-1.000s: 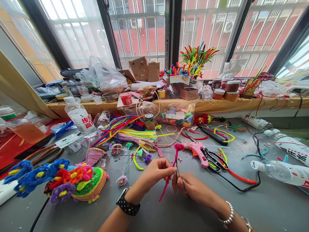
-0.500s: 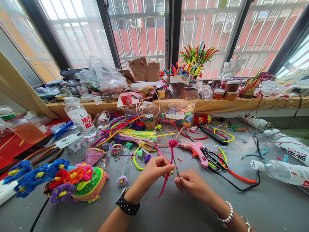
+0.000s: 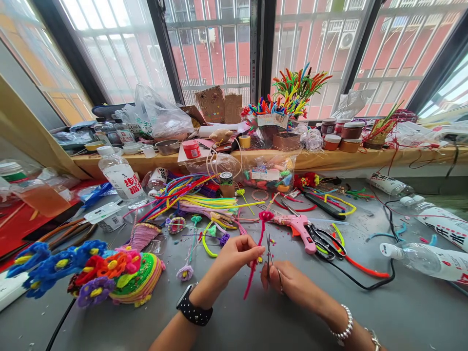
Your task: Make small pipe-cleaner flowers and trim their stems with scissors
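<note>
My left hand (image 3: 239, 256) pinches a dark pink pipe cleaner (image 3: 249, 282) whose upper end is curled into a small flower-like head (image 3: 265, 217). The rest of the stem hangs below my fingers. In my right hand (image 3: 283, 277) is a pair of small scissors (image 3: 269, 253), held upright with the blades slightly apart, just right of the stem. My fingers partly hide the scissor handles. Behind the scissors lies a pink glue gun (image 3: 298, 229). Left of my left hand, a pale purple pipe-cleaner flower (image 3: 185, 272) lies on the grey table (image 3: 234, 324).
Blue, red and purple fuzzy flowers (image 3: 60, 263) sit at the left beside a round green-topped piece (image 3: 139, 280). Bundled pipe cleaners (image 3: 197, 200) lie at the back. Black-handled pliers (image 3: 327, 243) rest right of the glue gun. Water bottles (image 3: 427, 258) lie along the right edge.
The scissors have opened and turned more upright, their blades coming away from the pink stem. The flower head has shifted slightly right. My left hand keeps its pinch.
</note>
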Action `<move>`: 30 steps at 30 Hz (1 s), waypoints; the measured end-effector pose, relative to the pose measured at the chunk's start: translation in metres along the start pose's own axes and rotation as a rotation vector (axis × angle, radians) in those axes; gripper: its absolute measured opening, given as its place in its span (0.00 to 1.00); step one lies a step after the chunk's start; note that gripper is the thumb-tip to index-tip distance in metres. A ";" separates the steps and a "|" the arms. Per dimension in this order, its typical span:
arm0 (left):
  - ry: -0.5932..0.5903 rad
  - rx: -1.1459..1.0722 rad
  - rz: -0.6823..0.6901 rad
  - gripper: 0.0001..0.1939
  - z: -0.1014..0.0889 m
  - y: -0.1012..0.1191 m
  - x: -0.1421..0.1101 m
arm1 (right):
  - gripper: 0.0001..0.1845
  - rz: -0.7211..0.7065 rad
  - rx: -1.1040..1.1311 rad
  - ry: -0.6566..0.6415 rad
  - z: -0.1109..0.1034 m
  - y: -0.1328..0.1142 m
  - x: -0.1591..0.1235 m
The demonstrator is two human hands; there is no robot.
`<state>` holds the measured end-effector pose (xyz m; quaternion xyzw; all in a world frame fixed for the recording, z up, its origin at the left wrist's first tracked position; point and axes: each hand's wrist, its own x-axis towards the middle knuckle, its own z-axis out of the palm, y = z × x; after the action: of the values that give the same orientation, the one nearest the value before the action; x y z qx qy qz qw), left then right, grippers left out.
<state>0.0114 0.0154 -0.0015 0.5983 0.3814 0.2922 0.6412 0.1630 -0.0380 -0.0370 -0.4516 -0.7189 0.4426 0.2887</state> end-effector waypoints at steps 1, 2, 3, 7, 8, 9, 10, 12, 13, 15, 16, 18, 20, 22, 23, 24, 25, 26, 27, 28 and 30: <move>-0.007 0.003 0.000 0.14 0.000 -0.001 0.000 | 0.36 -0.003 0.000 -0.001 0.000 -0.001 0.000; -0.017 0.006 -0.002 0.14 0.000 -0.002 0.000 | 0.36 -0.002 -0.001 -0.003 -0.001 -0.001 0.000; -0.027 0.011 -0.005 0.14 0.000 -0.003 0.000 | 0.37 0.001 -0.003 -0.006 -0.001 -0.001 0.000; -0.067 0.036 -0.018 0.15 0.000 -0.006 0.000 | 0.37 0.013 -0.018 -0.005 -0.001 0.001 0.000; -0.073 0.044 -0.017 0.15 0.000 -0.007 0.000 | 0.37 0.014 -0.021 -0.002 -0.001 0.002 0.000; -0.076 0.053 -0.017 0.15 0.000 -0.007 0.000 | 0.37 0.013 -0.023 0.001 0.000 0.002 0.000; -0.078 0.062 -0.018 0.15 0.000 -0.007 0.000 | 0.37 0.010 -0.024 0.003 0.000 0.002 0.000; -0.079 0.075 -0.019 0.15 0.000 -0.007 0.000 | 0.38 0.001 -0.027 0.009 0.000 0.003 0.001; -0.080 0.078 -0.020 0.15 0.000 -0.007 0.000 | 0.38 0.000 -0.029 0.013 0.000 0.003 0.001; -0.083 0.083 -0.020 0.15 0.000 -0.007 0.000 | 0.38 0.004 -0.033 0.021 0.000 0.003 0.002; -0.083 0.084 -0.017 0.15 0.000 -0.007 0.000 | 0.38 0.003 -0.033 0.027 0.000 0.003 0.002; -0.087 0.085 -0.018 0.15 0.001 -0.006 0.000 | 0.37 -0.005 -0.024 0.042 0.000 0.004 0.003; -0.090 0.079 -0.022 0.15 0.001 -0.006 0.000 | 0.37 -0.013 -0.014 0.054 -0.001 0.005 0.003; -0.093 0.068 -0.023 0.15 0.001 -0.006 0.000 | 0.36 -0.010 -0.011 0.061 -0.001 0.005 0.004; -0.092 0.067 -0.020 0.15 0.001 -0.006 0.000 | 0.36 -0.006 -0.014 0.065 -0.001 0.006 0.004; -0.089 0.066 -0.020 0.15 0.000 -0.005 0.000 | 0.35 -0.002 -0.020 0.072 0.000 0.006 0.004; -0.086 0.064 -0.022 0.15 0.000 -0.005 0.000 | 0.35 0.002 -0.025 0.080 0.000 0.007 0.005; -0.084 0.063 -0.025 0.16 0.000 -0.005 0.000 | 0.35 0.007 -0.027 0.088 0.000 0.007 0.005; -0.080 0.060 -0.027 0.16 0.000 -0.005 0.000 | 0.34 0.012 -0.023 0.095 0.001 0.008 0.005; -0.075 0.054 -0.028 0.16 0.000 -0.004 0.001 | 0.34 0.019 -0.014 0.101 0.001 0.009 0.006; -0.058 0.038 -0.025 0.16 0.000 -0.003 0.001 | 0.34 0.031 0.014 0.108 0.001 0.009 0.006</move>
<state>0.0116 0.0158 -0.0046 0.6136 0.3757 0.2593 0.6443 0.1629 -0.0312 -0.0457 -0.4839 -0.6920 0.4271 0.3235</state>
